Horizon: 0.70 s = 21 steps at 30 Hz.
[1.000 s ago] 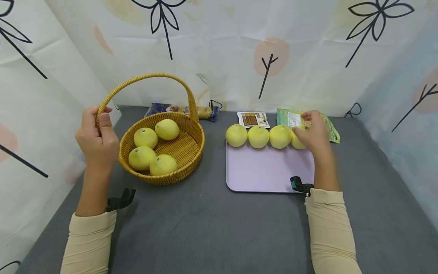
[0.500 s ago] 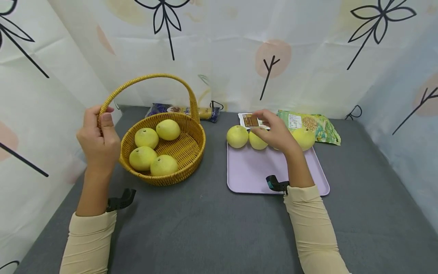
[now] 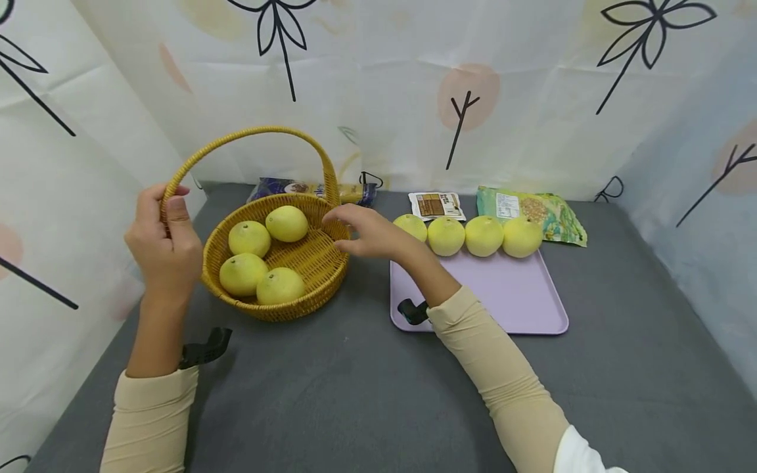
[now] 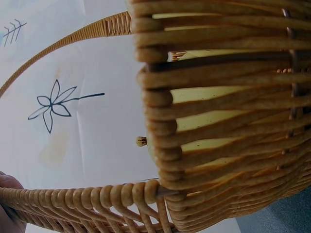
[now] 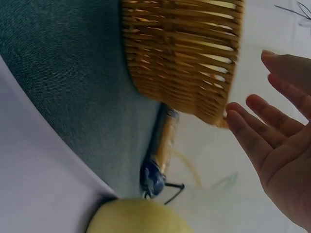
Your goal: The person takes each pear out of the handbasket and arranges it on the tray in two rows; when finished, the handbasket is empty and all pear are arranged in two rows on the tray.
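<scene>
My left hand (image 3: pixel 162 243) grips the handle (image 3: pixel 254 132) of a yellow-brown wicker basket (image 3: pixel 325 289) on the left of the head view. Several round yellow-green fruits, like pomelos (image 3: pixel 280 286), lie inside it. In the left wrist view, part of the left hand (image 4: pixel 10 213) shows at the handle. Holding nothing, my right hand (image 3: pixel 372 233) reaches over the basket's right rim; the right wrist view shows its fingers extended near the rim (image 5: pixel 233 87). More such fruits (image 3: pixel 484 236) stand in a row along the far side of a lilac tray (image 3: pixel 491 302).
Behind the basket lies a blue and yellow packet (image 3: pixel 351 194). A small white and brown packet (image 3: pixel 437 205) and a green bag (image 3: pixel 550 213) lie behind the tray. Patterned white curtains (image 3: pixel 402 131) enclose the grey tabletop (image 3: pixel 331 394).
My right hand has moved left from the rightmost fruit in the row, past the other fruits, to the basket's right rim. The left hand stays on the handle.
</scene>
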Available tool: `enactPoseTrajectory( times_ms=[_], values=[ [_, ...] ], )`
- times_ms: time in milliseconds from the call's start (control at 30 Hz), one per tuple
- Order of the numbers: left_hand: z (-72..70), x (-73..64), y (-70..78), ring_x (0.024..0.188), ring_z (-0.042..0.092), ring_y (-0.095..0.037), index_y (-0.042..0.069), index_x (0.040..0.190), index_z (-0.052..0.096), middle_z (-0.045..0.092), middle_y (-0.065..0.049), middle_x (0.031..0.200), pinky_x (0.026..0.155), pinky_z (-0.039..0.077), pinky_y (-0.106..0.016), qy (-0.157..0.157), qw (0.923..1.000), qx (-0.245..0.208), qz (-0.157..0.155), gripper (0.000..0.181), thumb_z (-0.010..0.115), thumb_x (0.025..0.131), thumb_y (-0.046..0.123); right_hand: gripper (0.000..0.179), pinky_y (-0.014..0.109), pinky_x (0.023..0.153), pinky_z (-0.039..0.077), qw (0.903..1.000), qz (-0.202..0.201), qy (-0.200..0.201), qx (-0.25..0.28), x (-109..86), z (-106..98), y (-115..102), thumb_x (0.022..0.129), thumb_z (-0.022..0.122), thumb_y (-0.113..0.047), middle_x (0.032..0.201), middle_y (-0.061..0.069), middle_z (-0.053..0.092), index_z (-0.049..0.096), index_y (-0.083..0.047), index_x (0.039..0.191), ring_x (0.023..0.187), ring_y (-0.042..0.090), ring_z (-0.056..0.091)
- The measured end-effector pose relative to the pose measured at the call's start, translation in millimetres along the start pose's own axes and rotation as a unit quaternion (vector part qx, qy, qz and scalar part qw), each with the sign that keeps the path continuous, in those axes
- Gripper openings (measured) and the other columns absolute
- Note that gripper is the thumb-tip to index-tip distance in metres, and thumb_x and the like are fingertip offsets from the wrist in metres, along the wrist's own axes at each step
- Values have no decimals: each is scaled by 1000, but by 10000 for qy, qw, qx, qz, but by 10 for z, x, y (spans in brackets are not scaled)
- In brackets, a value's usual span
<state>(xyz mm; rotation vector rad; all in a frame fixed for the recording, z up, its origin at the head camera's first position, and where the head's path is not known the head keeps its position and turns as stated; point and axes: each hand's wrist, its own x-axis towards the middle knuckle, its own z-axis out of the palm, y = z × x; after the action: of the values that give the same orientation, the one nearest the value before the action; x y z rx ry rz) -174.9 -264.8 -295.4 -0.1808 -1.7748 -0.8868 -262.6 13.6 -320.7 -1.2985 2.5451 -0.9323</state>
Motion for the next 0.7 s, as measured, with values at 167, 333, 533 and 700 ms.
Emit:
enactPoseTrajectory(
  times_ms=[167,333,533,700],
  values=[
    [-10,-2,18,53,24,5,-15,103,62,36,12,66,54,22,-11,-7,10000,5,22,21,50,101,1,47,34,108,36,9974,40,-235,-676,243,146,-44,98,65,-15,145,9,49,52,-5,142,134,22,44],
    [7,-10,-31,52,24,4,-14,102,63,37,7,62,53,21,-11,9,10000,26,68,20,50,100,0,57,37,103,42,9921,324,-558,-1073,436,267,-67,100,64,-19,159,12,29,42,-13,151,137,24,42],
    [0,2,15,52,23,4,-16,102,62,35,5,61,52,20,-11,18,10000,-25,12,20,50,101,0,69,36,93,45,9849,86,-700,-1578,652,407,-115,99,63,-15,165,17,3,30,-21,159,141,34,35],
    [4,-1,-41,51,24,3,-15,103,63,36,6,62,53,21,-11,-40,10000,-21,-7,20,50,101,0,69,34,96,44,9736,-1,-901,-2097,793,492,-189,100,61,-17,166,14,-4,28,-25,160,147,34,24]
  ],
)
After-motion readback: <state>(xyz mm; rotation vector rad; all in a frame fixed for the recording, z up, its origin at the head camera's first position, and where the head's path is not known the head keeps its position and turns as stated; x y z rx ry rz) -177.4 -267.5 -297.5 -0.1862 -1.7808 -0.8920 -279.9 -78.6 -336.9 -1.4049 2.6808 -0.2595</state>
